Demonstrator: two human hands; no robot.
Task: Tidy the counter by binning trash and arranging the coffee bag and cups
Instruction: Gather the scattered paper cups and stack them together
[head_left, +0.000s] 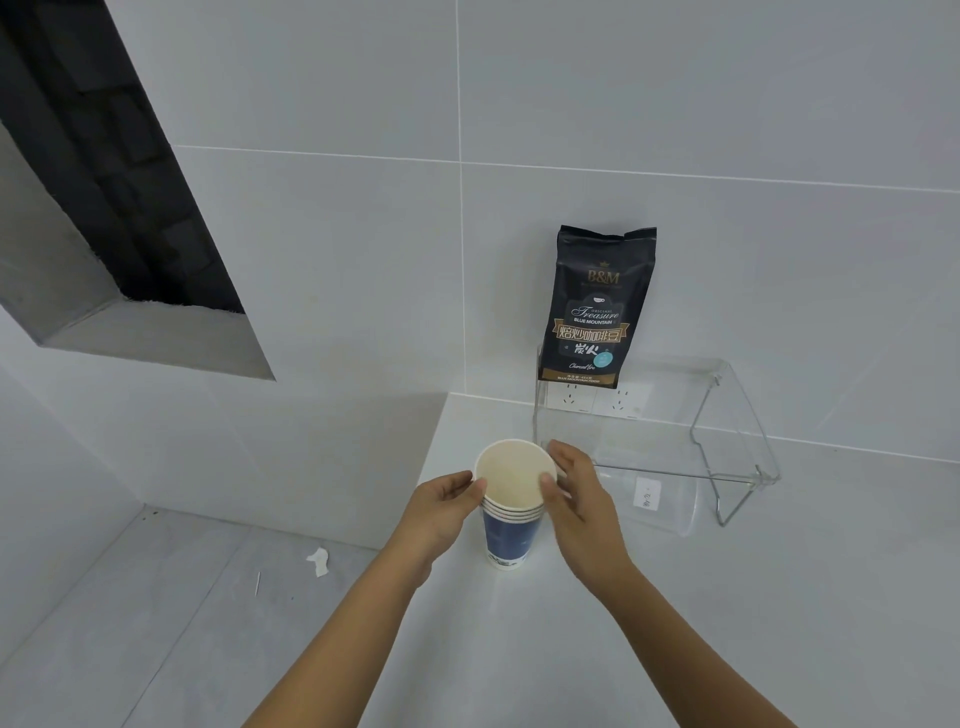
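From the head camera, a stack of paper cups (511, 512) stands upright near the front left edge of the white counter (675, 623), several rims nested under the top one and a blue printed wall showing on the lowest cup. Both hands are curled around the stack at rim height: the left hand (447, 506) presses its fingertips against the left side, and the right hand (576, 493) wraps the right side with its thumb on the near edge of the rim. The black coffee bag (597, 306) stands upright against the tiled wall (363, 234), on top of a clear acrylic stand (727, 415) at the back of the counter, well apart from the cups. Down on the floor (156, 597) to the left lies a scrap of white paper (318, 561).
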